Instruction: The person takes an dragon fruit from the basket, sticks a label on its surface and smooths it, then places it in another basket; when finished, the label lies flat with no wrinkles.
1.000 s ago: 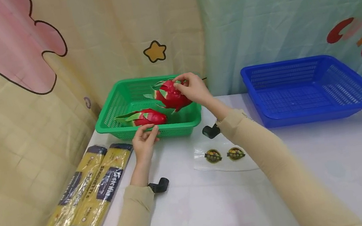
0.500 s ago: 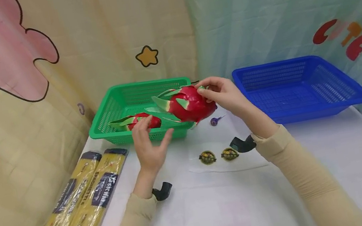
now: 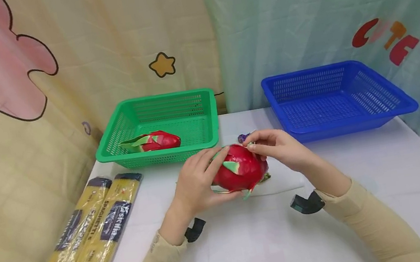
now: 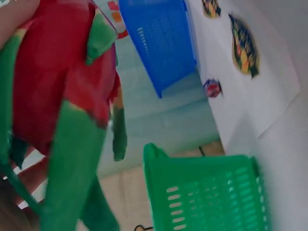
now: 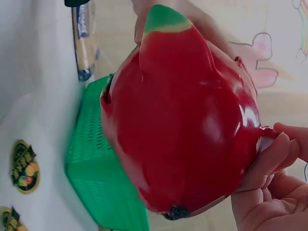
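Observation:
A red dragon fruit with green-tipped scales is held between both hands above the table. My left hand grips its leafy end, fingers over the top and thumb underneath. On the other side, my right hand pinches a scale near the top, as the fruit shows close up in the right wrist view. Long green leaves hang from the fruit in the left wrist view. Another dragon fruit lies in the green basket, its leaves toward the left.
A blue basket stands at the back right. Two spaghetti packs lie side by side on the left. Behind the held fruit are a purple-wrapped lollipop and a clear plastic sheet with round badges. Curtains rise behind the table.
My right hand has lifted the dragon fruit out of the green basket and brought it nearer. My left hand has left the basket's rim and taken hold of the fruit.

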`<action>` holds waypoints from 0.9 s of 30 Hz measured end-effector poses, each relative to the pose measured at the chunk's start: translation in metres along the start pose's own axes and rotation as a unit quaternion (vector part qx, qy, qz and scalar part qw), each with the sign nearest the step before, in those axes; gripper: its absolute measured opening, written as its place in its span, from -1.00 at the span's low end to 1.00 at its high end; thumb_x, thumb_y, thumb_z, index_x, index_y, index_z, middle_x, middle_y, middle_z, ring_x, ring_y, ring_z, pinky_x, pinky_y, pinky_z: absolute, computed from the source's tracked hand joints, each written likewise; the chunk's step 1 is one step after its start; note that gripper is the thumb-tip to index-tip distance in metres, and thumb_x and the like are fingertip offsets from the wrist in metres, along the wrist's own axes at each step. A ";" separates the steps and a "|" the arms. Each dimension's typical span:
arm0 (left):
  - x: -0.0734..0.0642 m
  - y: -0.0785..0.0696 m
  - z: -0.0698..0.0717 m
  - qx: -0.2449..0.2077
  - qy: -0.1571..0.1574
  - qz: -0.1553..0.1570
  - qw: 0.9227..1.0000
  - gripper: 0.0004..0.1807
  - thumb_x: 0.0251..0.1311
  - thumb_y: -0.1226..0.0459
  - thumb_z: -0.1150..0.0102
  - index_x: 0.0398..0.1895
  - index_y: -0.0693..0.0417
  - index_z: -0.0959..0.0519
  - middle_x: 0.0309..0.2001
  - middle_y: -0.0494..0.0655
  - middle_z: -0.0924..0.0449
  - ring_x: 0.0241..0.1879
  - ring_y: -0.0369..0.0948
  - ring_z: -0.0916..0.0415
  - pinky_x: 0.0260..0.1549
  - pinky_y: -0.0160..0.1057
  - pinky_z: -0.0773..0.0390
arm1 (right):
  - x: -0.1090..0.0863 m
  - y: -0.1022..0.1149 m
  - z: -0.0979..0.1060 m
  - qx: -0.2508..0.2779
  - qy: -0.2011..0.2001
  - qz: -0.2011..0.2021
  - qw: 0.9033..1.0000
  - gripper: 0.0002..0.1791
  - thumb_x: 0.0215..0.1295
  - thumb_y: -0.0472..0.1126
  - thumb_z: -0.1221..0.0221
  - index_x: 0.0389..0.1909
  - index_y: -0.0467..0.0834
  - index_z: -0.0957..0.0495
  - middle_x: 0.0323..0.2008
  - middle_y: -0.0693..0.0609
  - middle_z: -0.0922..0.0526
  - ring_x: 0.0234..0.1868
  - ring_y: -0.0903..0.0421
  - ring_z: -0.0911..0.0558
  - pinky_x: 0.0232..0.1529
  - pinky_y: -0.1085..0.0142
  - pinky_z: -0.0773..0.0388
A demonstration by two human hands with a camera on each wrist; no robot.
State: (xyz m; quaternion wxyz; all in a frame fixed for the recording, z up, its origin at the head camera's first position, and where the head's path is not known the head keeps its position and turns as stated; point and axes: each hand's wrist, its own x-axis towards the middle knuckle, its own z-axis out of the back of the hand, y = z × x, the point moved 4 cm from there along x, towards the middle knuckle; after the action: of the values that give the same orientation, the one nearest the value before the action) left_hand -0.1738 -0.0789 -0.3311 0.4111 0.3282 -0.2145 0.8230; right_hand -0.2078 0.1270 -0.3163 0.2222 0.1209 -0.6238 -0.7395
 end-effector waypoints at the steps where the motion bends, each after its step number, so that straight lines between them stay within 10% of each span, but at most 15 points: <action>1: -0.001 -0.002 -0.001 -0.010 0.001 0.002 1.000 0.01 -0.37 -0.23 -0.44 0.25 0.02 -0.38 0.10 0.00 -0.48 0.09 -0.09 -0.41 -0.05 -0.07 -0.49 | -0.002 -0.003 -0.001 0.000 -0.002 -0.003 1.000 -0.73 0.32 -0.26 -0.12 -0.07 -0.35 -0.50 -0.33 -0.05 -0.55 -0.40 0.14 -0.48 -0.41 0.34 -0.54; 10: -0.018 -0.014 -0.017 -0.143 0.028 0.112 0.983 -0.03 -0.38 -0.12 -0.52 0.25 -0.08 -0.39 0.05 -0.11 -0.46 0.08 -0.20 -0.36 -0.12 -0.13 -0.53 | -0.036 -0.024 0.001 -0.020 -0.012 0.093 0.995 -0.44 0.15 -0.41 -0.23 0.20 -0.31 -0.35 -0.08 -0.03 -0.50 -0.25 0.12 -0.50 -0.36 0.35 -0.57; 19: -0.026 -0.024 -0.020 -0.295 0.086 0.247 0.919 -0.10 -0.29 -0.01 -0.52 0.27 -0.25 -0.34 0.09 -0.29 -0.41 0.06 -0.27 -0.38 -0.28 -0.33 -0.57 | -0.077 -0.046 -0.014 -0.158 0.005 0.120 0.980 0.06 -0.16 -0.22 -0.50 0.41 -0.04 -0.12 0.34 0.03 -0.20 0.16 0.07 -0.44 -0.03 0.21 -0.52; 27: -0.029 -0.029 -0.022 -0.283 0.168 0.305 0.894 -0.10 -0.31 -0.11 -0.49 0.25 -0.35 -0.35 0.07 -0.34 -0.41 0.03 -0.31 -0.38 -0.30 -0.36 -0.56 | -0.079 -0.054 -0.020 -0.217 0.008 0.172 0.961 0.10 -0.18 -0.05 -0.50 0.42 -0.10 -0.11 0.45 -0.06 0.04 0.31 0.02 -0.29 0.01 0.12 -0.51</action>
State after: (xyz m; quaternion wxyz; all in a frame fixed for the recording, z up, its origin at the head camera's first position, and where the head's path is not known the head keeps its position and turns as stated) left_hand -0.1457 -0.0643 -0.3645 0.2451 -0.0271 -0.4553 0.8555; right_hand -0.1395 0.1539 -0.3808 0.3714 -0.0334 -0.4581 -0.8069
